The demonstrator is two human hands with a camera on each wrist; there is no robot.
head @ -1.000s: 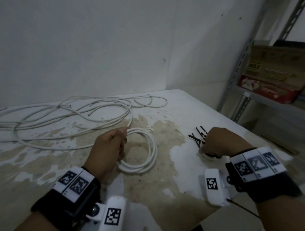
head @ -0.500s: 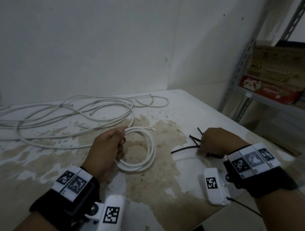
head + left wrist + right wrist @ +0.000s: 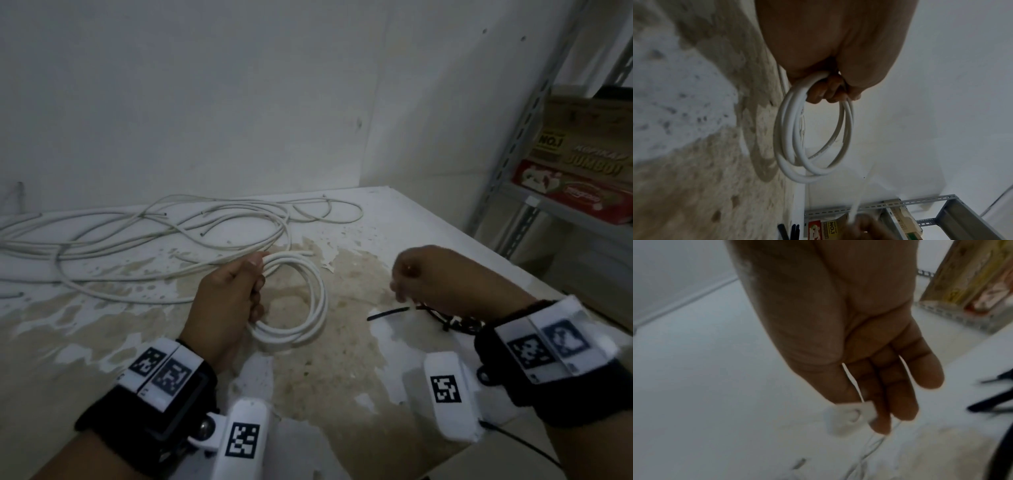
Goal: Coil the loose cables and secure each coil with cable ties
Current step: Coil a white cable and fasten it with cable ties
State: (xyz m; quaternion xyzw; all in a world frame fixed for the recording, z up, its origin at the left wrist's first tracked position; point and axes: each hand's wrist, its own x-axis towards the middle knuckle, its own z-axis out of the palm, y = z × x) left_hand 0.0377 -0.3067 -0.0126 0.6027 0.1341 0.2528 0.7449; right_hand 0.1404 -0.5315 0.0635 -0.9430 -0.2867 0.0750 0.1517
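A white cable coil (image 3: pixel 301 305) is gripped by the left hand (image 3: pixel 229 301) just above the desk (image 3: pixel 342 377). Right of the coil, a white cable tie (image 3: pixel 846 417) is pinched by the right hand (image 3: pixel 442 277). Its tail is best threaded round all loops beside the gripping fingers (image 3: pixel 826 92).

In the right wrist view the right hand (image 3: pixel 840 331) pinches a small white object (image 3: pixel 849 418) too blurred to name, and the black cable ties (image 3: pixel 995 404) are cut off by the right edge. The loose cables (image 3: pixel 113 246) run out past the head view's left edge. The left hand (image 3: pixel 227 301) hides part of the coil (image 3: pixel 308 308).
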